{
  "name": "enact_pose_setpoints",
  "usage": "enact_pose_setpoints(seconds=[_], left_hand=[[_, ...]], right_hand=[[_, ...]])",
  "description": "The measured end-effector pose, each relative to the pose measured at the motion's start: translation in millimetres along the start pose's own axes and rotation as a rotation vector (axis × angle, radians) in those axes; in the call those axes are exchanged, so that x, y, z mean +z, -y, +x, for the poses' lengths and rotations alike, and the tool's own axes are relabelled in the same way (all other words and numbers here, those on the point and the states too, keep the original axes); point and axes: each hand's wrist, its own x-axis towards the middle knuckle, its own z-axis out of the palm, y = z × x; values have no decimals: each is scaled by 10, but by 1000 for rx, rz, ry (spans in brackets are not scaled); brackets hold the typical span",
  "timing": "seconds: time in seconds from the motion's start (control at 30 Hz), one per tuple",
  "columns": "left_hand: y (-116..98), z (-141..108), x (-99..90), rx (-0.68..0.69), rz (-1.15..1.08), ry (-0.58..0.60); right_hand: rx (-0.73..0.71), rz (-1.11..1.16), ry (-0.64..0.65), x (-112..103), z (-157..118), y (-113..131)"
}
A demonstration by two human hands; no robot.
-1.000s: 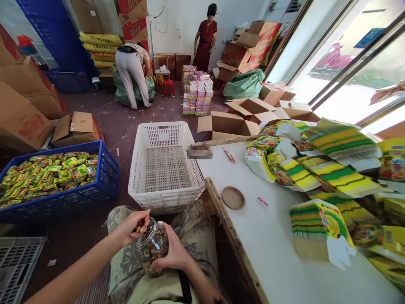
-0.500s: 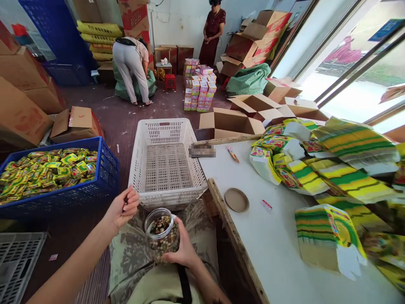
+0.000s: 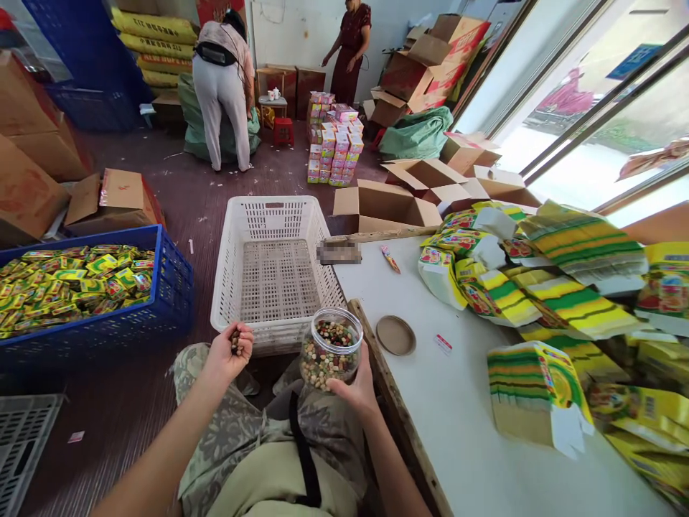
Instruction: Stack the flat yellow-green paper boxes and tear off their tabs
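1. Your left hand [image 3: 226,353] is curled closed around a few small brown pieces [image 3: 235,342], apart from your other hand.
2. Your right hand [image 3: 358,386] is clamped on the side of the clear jar [image 3: 326,362], thumb at the front.
3. That jar is uncapped, holds multicoloured pieces [image 3: 332,334], and sits near the table's wooden edge [image 3: 398,406]; you can't tell whether it touches your leg.
4. Just beyond it stands the white crate [image 3: 280,280].
5. On the white table [image 3: 457,402] lies a round brown dish [image 3: 395,335].
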Motion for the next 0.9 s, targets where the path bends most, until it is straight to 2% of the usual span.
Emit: enact_pose_setpoints(seconds=[0.13, 0.23, 0.33, 0.5, 0.67, 0.9], left_hand=[[35, -56, -8, 31, -5, -43], [74, -84, -67, -28, 15, 16], [121, -99, -137, -54, 80, 111], [138, -120, -171, -55, 185, 190], [57, -113, -149, -45, 244, 217], [31, -136, -122, -44, 253, 199]], right_hand=[[-32, 0, -56, -55, 65, -14], [-86, -78, -140, -139, 213, 19], [-126, -180, -241, -290, 482, 89], [-110, -305, -415, -563, 1127, 145], [-123, -305, -507, -710, 1611, -61], [-81, -338, -495, -732, 1714, -358]])
